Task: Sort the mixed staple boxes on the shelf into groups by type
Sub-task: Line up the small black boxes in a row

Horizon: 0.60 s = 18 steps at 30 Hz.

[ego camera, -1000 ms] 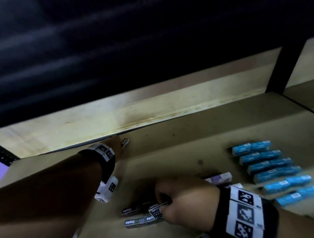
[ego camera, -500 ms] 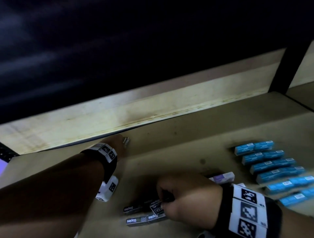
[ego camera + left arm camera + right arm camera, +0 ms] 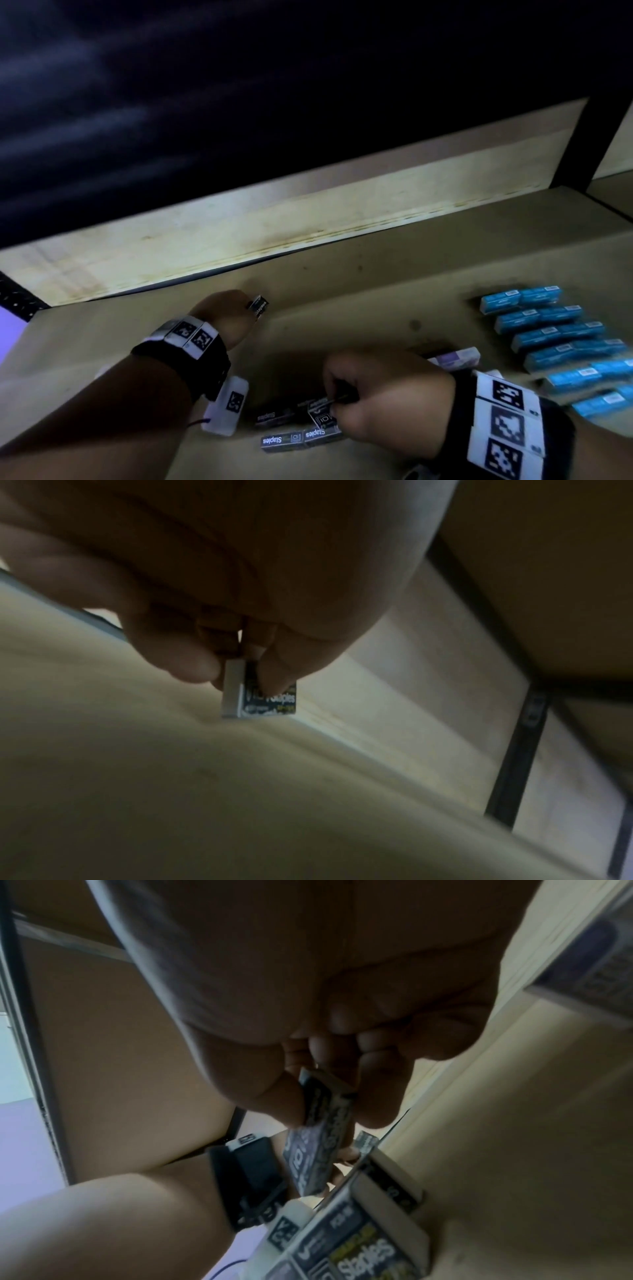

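My left hand (image 3: 239, 308) (image 3: 240, 669) pinches a small dark staple box (image 3: 259, 306) (image 3: 267, 700) between thumb and fingers, just above the cardboard shelf floor (image 3: 342, 301) near the back wall. My right hand (image 3: 346, 404) (image 3: 329, 1096) grips another dark staple box (image 3: 320, 413) (image 3: 318, 1148), tilted, over a few dark boxes (image 3: 284, 439) (image 3: 363, 1256) lying near the front. Several blue staple boxes (image 3: 548, 337) lie in neat rows at the right. A pale purple box (image 3: 455, 359) lies behind my right hand.
The pale wooden back wall (image 3: 239, 240) runs behind the shelf. A black upright post (image 3: 589, 137) stands at the right. The shelf above is dark and low overhead. Bare cardboard lies between the left hand and the blue boxes.
My left hand has drawn a little back from the wall with its dark box. The right hand has stayed over the dark boxes, still holding its own.
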{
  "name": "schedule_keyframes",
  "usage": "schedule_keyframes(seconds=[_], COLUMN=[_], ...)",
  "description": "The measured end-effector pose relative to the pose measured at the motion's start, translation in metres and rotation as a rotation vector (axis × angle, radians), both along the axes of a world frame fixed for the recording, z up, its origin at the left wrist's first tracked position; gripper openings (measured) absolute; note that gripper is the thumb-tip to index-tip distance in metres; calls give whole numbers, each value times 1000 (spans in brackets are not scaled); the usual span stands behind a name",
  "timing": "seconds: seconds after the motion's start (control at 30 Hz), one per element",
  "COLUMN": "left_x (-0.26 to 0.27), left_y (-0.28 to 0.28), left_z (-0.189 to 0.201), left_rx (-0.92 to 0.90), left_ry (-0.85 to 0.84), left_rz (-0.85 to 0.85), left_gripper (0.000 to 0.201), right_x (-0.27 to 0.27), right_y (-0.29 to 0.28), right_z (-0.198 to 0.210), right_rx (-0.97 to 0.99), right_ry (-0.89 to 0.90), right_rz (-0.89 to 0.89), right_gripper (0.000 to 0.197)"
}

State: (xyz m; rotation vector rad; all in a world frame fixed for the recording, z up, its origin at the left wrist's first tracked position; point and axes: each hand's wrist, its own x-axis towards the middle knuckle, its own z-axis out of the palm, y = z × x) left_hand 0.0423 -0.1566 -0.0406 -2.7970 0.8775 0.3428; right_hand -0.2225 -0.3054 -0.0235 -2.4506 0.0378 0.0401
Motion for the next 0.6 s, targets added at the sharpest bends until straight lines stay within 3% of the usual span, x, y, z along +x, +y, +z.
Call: schedule_keyframes(seconds=[0.23, 0.37, 0.53, 0.6], left_x=[-40, -56, -75, -81], left_y=[28, 46, 62, 67], left_z=[6, 8, 4, 3], left_rx=[-241, -464, -562, -613], left_ry=[30, 135, 225, 241], left_rz=[41, 127, 103, 111], left_gripper=[26, 25, 8, 12], right_x=[0, 1, 4, 5], right_y=[3, 5, 6, 6], right_z=[0, 1, 5, 5], right_rx=[0, -1, 48, 67], right_ry=[23, 41, 69, 70], right_rz=[-37, -45, -91, -120], right_gripper=[26, 18, 21, 25])
